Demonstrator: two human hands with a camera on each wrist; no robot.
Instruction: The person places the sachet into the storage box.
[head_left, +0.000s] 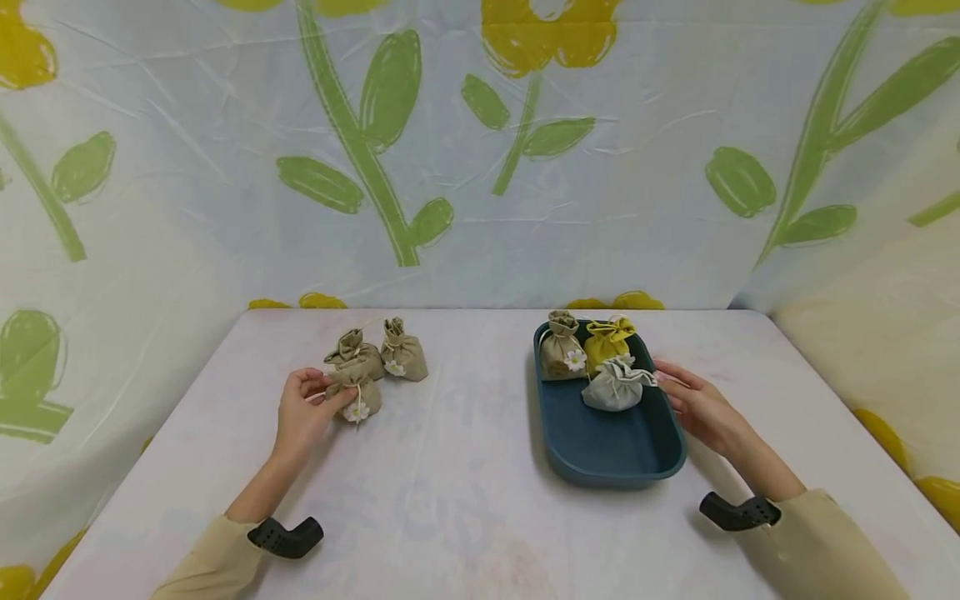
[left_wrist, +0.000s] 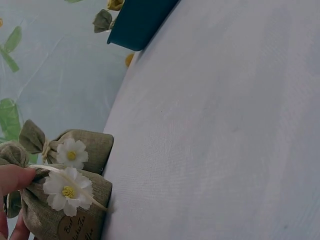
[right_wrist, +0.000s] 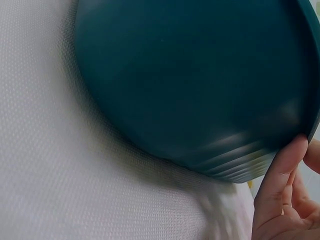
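Observation:
My left hand (head_left: 303, 417) pinches the gathered neck of a beige drawstring pouch (left_wrist: 47, 210) with a white cloth flower and a round printed label. Right behind it sits another beige pouch (head_left: 360, 354), and a third beige pouch (head_left: 405, 354) with a flower stands to its right. My right hand (head_left: 701, 408) is at the outer right side of a dark blue tray (head_left: 615, 475). In the right wrist view the thumb (right_wrist: 285, 165) touches the tray's wall, with the other fingers beyond it. The right palm is mostly hidden.
Inside the tray's far half are a beige pouch (head_left: 562, 350), a yellow pouch (head_left: 609, 340) and a light grey pouch (head_left: 617, 385) lying in front. A white cloth covers the table (head_left: 450, 517). A flower-printed curtain (head_left: 480, 233) rises behind it.

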